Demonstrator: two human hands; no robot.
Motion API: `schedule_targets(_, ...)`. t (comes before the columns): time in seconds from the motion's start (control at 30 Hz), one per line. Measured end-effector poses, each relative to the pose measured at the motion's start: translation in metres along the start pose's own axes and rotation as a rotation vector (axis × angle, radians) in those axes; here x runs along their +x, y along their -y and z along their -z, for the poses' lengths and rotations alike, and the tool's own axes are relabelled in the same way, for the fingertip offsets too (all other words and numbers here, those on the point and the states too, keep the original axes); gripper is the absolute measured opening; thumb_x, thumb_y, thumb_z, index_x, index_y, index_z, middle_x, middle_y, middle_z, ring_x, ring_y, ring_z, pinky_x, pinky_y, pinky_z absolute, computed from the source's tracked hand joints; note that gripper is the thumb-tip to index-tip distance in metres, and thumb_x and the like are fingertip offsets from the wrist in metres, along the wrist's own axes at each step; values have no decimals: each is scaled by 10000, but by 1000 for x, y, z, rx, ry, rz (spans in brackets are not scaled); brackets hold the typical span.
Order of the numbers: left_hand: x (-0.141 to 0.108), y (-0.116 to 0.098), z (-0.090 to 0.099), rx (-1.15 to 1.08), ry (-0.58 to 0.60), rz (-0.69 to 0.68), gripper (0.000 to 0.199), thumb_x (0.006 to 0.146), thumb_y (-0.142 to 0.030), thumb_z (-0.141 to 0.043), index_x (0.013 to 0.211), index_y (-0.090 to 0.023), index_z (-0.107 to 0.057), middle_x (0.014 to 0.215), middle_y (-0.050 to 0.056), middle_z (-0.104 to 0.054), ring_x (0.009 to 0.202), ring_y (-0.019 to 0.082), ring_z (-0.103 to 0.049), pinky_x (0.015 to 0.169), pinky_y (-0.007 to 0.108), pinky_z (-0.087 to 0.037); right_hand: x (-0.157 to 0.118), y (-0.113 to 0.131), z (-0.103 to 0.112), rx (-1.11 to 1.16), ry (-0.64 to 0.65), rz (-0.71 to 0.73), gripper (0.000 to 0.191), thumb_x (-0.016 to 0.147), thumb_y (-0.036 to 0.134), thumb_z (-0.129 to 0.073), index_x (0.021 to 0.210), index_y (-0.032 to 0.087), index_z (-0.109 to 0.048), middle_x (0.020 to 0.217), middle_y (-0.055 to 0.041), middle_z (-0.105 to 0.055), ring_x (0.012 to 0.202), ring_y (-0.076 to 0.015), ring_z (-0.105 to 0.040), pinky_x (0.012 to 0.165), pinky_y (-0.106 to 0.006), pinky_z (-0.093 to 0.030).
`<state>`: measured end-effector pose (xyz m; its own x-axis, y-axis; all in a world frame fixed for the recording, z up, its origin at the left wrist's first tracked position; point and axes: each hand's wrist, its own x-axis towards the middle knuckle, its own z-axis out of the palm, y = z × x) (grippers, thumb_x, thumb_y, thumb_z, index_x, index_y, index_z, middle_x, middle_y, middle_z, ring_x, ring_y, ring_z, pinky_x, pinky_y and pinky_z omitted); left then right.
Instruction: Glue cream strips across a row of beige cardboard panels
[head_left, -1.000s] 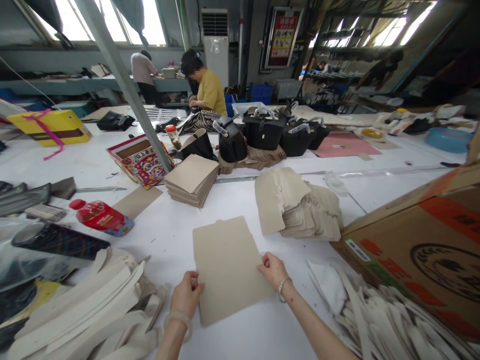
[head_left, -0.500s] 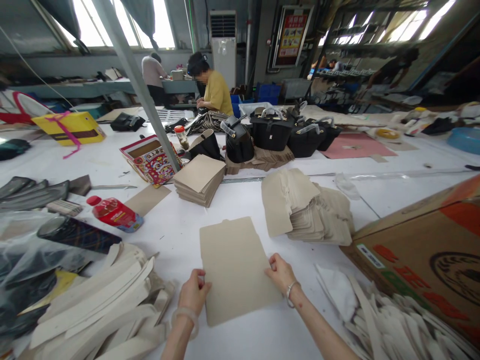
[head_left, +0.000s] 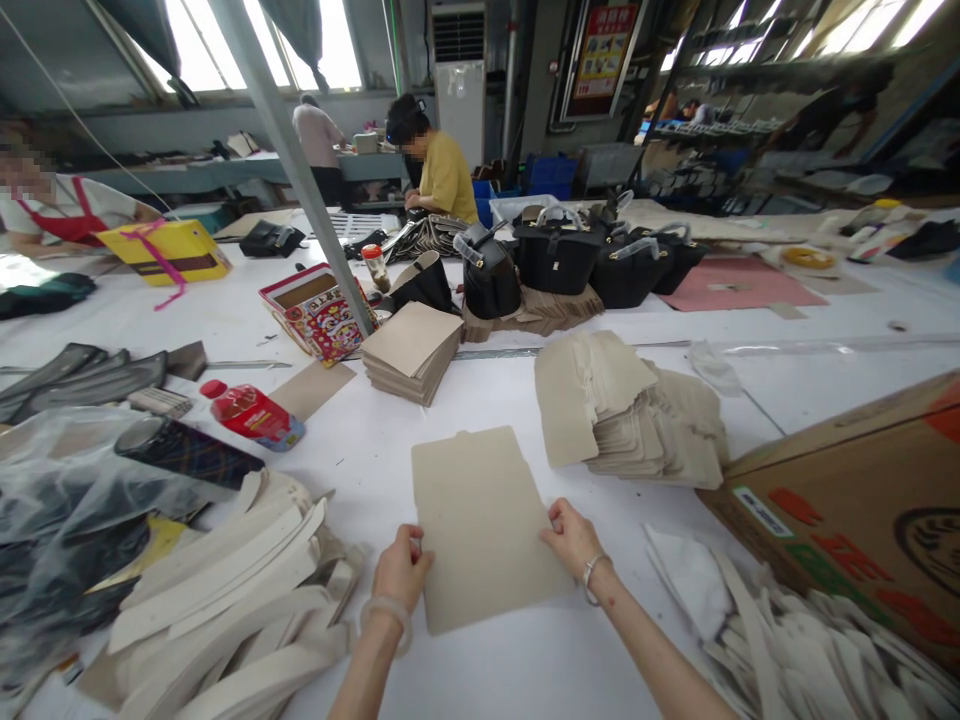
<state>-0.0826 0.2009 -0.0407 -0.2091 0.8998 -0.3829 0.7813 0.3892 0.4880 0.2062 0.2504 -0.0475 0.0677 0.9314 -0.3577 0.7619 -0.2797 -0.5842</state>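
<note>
One white table (head_left: 375, 450) spreads right across the view, and one metal pole (head_left: 296, 165) slants up over its left side. On the right sits one big cardboard carton (head_left: 885, 480), printed in orange and green. Two heaps of pale strips next, one at each side: the left heap (head_left: 225, 590) and the right heap (head_left: 810, 630), just in front of the carton.

Farther back, at least four black bags (head_left: 559, 260) stand bunched together. Two piles of board now: one squared stack (head_left: 412, 350), and one uneven pile (head_left: 630, 405) to its right; the sheets are too close to count.

Front and centre, here's the one beige panel (head_left: 487, 530), nearer than both piles and between the two heaps; whether it lies fully flat on the table, I can't tell. Two boxes at the back left: one yellow (head_left: 166, 250), one patterned in red (head_left: 322, 320).

And two hands on the panel! The left hand (head_left: 401, 570) pinches its left edge, the right hand (head_left: 576, 540) pinches its right edge, fingers closed on both sides. One red-capped bottle (head_left: 255, 415) lies on its side at left, one small red-lidded jar (head_left: 375, 268) is behind the squared stack, and there's one bracelet (head_left: 592, 575) on the right wrist, one pale band (head_left: 390, 605) on the left.
</note>
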Motion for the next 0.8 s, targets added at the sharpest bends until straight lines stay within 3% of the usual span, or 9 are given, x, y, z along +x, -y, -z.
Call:
schedule_targets(0.13, -1, -9, 5, 54, 11, 0, 192, 764, -196, -523, 952, -198, -489, 635, -45, -602, 639, 119, -584, 581, 217, -351, -4, 9, 5, -83, -16, -14, 122, 678, 168, -558, 755, 217, -476, 496, 63, -488, 500, -125, -485, 495, -217, -265)
schedule_targets(0.23, -7, -17, 12, 108, 10, 13, 243, 777, -249, -513, 1012, -197, -476, 644, -26, -601, 634, 149, -584, 567, 241, -339, -13, 15, 14, -164, -32, -25, 138, 713, 257, -576, 831, 226, -512, 626, 21, -565, 587, -148, -526, 528, -232, -275)
schedule_targets(0.3, -15, -20, 16, 131, -11, 2, 308, 798, -321, -489, 1075, -195, -446, 747, 9, -613, 710, 172, -588, 599, 257, -352, -23, 14, 20, -203, -45, -19, 206, 747, 328, -564, 922, 231, -514, 819, -22, -608, 707, -166, -551, 573, -244, -301)
schedule_targets(0.37, -32, -19, 17, 139, -21, -34, 318, 822, -378, -445, 1094, -214, -435, 925, 38, -597, 783, 170, -575, 649, 269, -371, -40, 6, 25, -220, -33, -14, 245, 790, 370, -523, 990, 230, -503, 890, -34, -607, 768, -168, -553, 615, -249, -328)
schedule_targets(0.47, -79, -12, 11, 119, 45, -122, 278, 810, -411, -464, 1032, -244, -477, 1002, 12, -563, 760, 137, -557, 697, 262, -401, -89, -16, 28, -209, 37, 2, 205, 799, 362, -520, 947, 220, -524, 801, -1, -609, 726, -145, -552, 653, -240, -359)
schedule_targets(0.57, -145, 2, -5, 63, 217, -252, 219, 798, -369, -484, 974, -244, -519, 998, 3, -559, 754, 128, -555, 725, 262, -425, -159, -47, 24, -163, 159, 44, 111, 766, 290, -547, 839, 207, -544, 736, 13, -597, 655, -131, -538, 652, -235, -381)
schedule_targets(0.67, -207, 17, -28, 91, 389, -246, 200, 777, -278, -499, 972, -253, -540, 1041, 5, -558, 864, 147, -556, 785, 272, -416, -228, -75, 11, -163, 267, 82, 73, 744, 209, -530, 815, 207, -547, 792, -5, -585, 713, -143, -538, 685, -244, -391)
schedule_targets(0.8, -247, 27, -52, 202, 430, -197, 197, 757, -179, -480, 938, -218, -550, 1017, 27, -569, 930, 164, -528, 816, 284, -384, -272, -88, -8, -273, 248, 84, 120, 727, 149, -515, 827, 211, -541, 907, -39, -565, 871, -181, -515, 748, -265, -378)
